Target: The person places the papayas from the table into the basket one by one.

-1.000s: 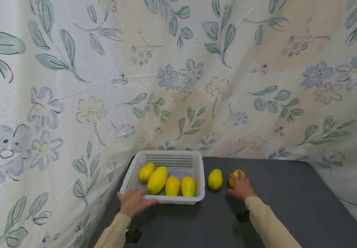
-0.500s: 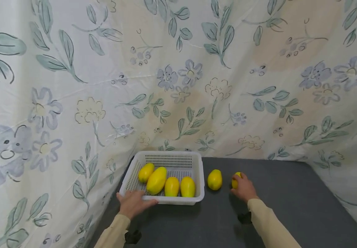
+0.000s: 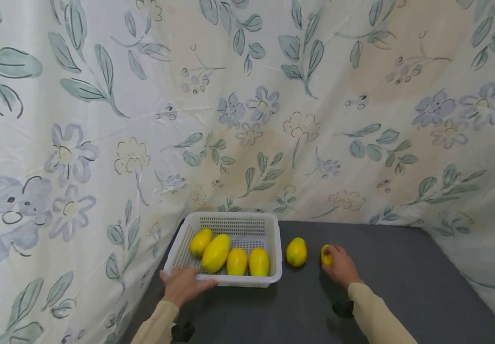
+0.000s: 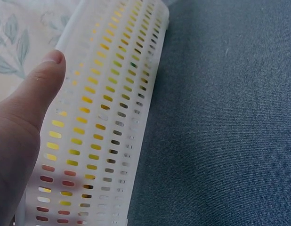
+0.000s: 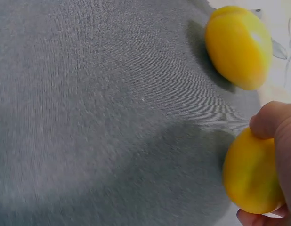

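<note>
Head view: the white basket (image 3: 247, 281) sits on the table (image 3: 299, 306) with four yellow fruits (image 3: 215, 253) inside. The left hand (image 3: 185, 285) grips its near rim; right of the basket lies a loose fruit (image 3: 296, 252), and beyond it the right hand (image 3: 344, 268) holds a sixth fruit (image 3: 325, 256).

Left wrist view: the thumb (image 4: 42, 87) lies outside the slotted wall (image 4: 108, 136) — fingers behind it, clamped over the rim.

Right wrist view — thumb and fingers clamp the sixth fruit.
</note>
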`<state>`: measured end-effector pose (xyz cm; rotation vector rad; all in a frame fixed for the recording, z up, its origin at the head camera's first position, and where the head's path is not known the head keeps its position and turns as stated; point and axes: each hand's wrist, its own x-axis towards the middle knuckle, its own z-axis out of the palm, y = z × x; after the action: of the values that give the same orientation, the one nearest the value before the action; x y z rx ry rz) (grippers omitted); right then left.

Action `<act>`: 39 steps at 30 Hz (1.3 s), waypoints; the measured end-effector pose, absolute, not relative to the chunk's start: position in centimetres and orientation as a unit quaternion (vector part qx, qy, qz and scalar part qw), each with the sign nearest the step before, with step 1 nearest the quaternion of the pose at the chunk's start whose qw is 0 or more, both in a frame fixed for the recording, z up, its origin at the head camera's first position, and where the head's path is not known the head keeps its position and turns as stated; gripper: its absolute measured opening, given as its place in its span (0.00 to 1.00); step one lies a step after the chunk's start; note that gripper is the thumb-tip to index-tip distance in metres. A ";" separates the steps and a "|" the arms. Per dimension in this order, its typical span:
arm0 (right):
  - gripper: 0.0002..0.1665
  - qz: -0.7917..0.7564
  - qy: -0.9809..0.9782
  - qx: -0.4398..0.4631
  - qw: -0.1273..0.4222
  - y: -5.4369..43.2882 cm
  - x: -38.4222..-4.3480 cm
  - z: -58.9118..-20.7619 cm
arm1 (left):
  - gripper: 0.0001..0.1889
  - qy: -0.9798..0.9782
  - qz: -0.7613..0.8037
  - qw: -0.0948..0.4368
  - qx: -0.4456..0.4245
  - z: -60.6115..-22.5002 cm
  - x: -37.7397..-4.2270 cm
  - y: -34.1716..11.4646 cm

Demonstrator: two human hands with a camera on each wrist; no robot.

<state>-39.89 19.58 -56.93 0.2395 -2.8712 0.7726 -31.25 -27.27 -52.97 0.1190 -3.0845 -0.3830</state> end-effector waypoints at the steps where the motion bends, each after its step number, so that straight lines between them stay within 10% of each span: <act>1: 0.20 0.261 -0.958 0.083 0.086 19.8 -39.7 -56.9 | 0.42 -0.992 -0.123 0.016 0.036 -53.0 -31.2 -27.2; 39: 0.21 0.281 -0.950 0.072 0.118 24.6 -35.4 -49.9 | 0.49 -0.995 -0.096 0.009 0.038 -53.2 -30.7 -27.1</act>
<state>-35.40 24.58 -49.92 0.2116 -2.7772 0.8227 -30.71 -27.09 -53.23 0.1173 -3.1076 -0.2994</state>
